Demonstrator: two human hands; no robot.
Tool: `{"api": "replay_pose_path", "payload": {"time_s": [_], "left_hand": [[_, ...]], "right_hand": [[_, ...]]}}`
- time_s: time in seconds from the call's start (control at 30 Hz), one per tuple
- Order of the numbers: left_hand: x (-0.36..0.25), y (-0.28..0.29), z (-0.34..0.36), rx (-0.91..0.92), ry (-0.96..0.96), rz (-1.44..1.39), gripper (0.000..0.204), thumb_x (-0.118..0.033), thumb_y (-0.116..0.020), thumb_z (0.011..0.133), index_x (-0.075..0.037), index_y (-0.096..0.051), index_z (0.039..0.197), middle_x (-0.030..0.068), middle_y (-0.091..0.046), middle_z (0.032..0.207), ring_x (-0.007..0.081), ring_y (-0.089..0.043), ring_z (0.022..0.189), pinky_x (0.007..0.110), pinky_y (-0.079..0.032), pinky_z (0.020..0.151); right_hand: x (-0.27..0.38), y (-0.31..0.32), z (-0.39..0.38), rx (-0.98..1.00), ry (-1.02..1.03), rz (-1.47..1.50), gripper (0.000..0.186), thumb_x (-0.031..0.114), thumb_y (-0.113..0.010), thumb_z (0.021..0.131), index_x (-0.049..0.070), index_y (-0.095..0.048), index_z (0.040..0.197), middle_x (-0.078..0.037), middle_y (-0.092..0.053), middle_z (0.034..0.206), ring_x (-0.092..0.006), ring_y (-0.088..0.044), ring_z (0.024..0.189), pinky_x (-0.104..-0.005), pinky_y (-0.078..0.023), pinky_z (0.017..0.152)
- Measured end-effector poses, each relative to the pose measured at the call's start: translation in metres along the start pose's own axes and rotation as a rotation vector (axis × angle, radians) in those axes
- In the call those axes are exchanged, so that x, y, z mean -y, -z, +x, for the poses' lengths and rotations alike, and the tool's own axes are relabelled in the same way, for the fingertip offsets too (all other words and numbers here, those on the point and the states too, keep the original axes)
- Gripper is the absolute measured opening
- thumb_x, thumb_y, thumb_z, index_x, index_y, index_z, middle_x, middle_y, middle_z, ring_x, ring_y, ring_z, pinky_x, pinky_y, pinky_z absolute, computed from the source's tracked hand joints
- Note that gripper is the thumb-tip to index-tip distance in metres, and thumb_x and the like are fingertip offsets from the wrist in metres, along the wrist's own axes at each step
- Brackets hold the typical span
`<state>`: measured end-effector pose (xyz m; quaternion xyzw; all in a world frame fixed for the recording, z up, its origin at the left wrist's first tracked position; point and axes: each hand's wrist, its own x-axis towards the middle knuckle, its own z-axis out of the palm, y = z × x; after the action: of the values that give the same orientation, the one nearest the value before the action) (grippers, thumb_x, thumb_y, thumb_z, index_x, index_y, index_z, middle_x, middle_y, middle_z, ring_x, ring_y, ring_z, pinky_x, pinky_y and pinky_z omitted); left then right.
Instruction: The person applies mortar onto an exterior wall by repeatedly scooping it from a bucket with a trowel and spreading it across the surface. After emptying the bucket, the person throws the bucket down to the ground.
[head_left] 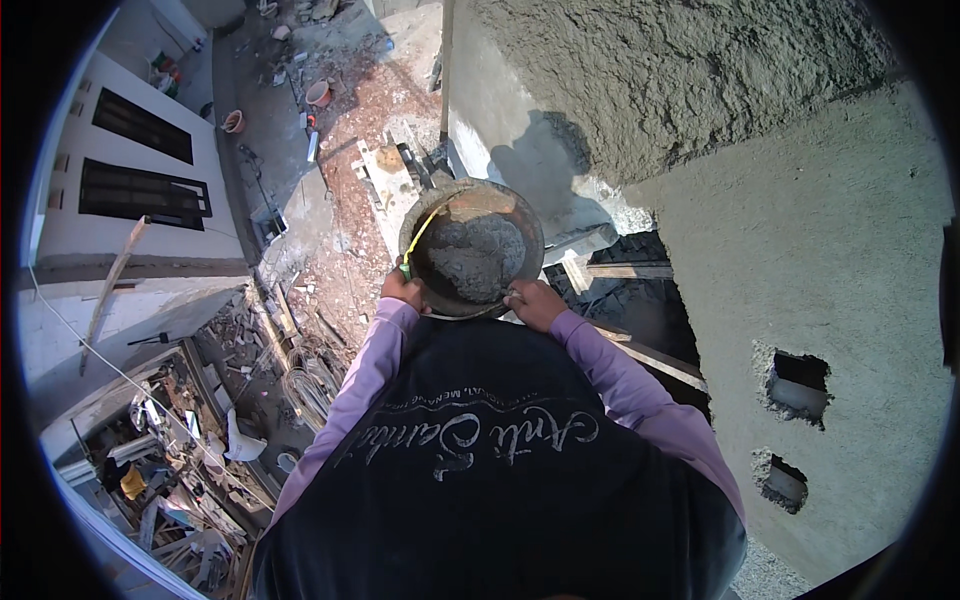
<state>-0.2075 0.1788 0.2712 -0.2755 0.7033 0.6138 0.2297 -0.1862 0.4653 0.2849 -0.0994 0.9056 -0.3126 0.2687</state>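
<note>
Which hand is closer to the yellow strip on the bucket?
Left: the left hand is at the lower end of the yellow strip; the right hand is at the bucket's lower-right rim.

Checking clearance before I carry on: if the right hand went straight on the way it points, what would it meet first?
The rim of the bucket, already at the right hand; beyond it, probably the grey mortar inside, though its depth is unclear.
</note>
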Motion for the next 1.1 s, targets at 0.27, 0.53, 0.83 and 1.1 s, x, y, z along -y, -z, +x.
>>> {"api": "replay_pose_path", "payload": {"time_s": [0.27, 0.53, 0.83, 1.1], "left_hand": [[0.020, 0.017, 0.017, -0.063, 0.046, -0.150, 0.023, 0.000, -0.045, 0.087, -0.001, -0.055, 0.107, 0.0132, -0.059, 0.069, 0.0204, -0.051, 0.040, 0.035, -0.048, 0.034], [0.028, 0.028, 0.001, -0.122, -0.041, -0.157, 0.021, 0.000, -0.049, 0.083, 0.001, -0.056, 0.102, 0.0129, -0.059, 0.067, 0.0217, -0.054, 0.040, 0.037, -0.048, 0.033], [0.074, 0.050, -0.019, -0.263, -0.171, -0.131, 0.022, -0.004, -0.052, 0.076, 0.002, -0.063, 0.094, 0.0114, -0.064, 0.069, 0.0232, -0.059, 0.045, 0.039, -0.052, 0.040], [0.075, 0.042, -0.017, -0.262, -0.240, 0.042, 0.038, -0.003, -0.050, 0.082, 0.003, -0.053, 0.119, 0.0171, -0.067, 0.084, 0.0263, -0.064, 0.054, 0.038, -0.054, 0.050]], "right_hand": [[0.037, 0.058, -0.006, -0.130, 0.119, -0.198, 0.035, 0.027, -0.067, 0.081, 0.001, -0.063, 0.104, -0.020, -0.061, 0.103, -0.0410, -0.060, 0.099, -0.0487, -0.048, 0.087], [0.202, 0.236, -0.045, -0.321, 0.549, -0.236, 0.028, 0.026, -0.066, 0.084, 0.000, -0.064, 0.095, -0.021, -0.062, 0.080, -0.0403, -0.061, 0.081, -0.0460, -0.047, 0.070], [0.287, 0.435, -0.015, 0.150, 0.781, 0.454, 0.019, 0.016, -0.058, 0.093, -0.002, -0.060, 0.088, -0.011, -0.061, 0.069, -0.0108, -0.056, 0.049, -0.0228, -0.044, 0.041], [0.092, 0.417, -0.070, -1.114, 0.165, 0.504, 0.028, 0.027, -0.052, 0.097, 0.003, -0.056, 0.084, -0.002, -0.050, 0.059, -0.0076, -0.042, 0.042, -0.0227, -0.033, 0.037]]}}
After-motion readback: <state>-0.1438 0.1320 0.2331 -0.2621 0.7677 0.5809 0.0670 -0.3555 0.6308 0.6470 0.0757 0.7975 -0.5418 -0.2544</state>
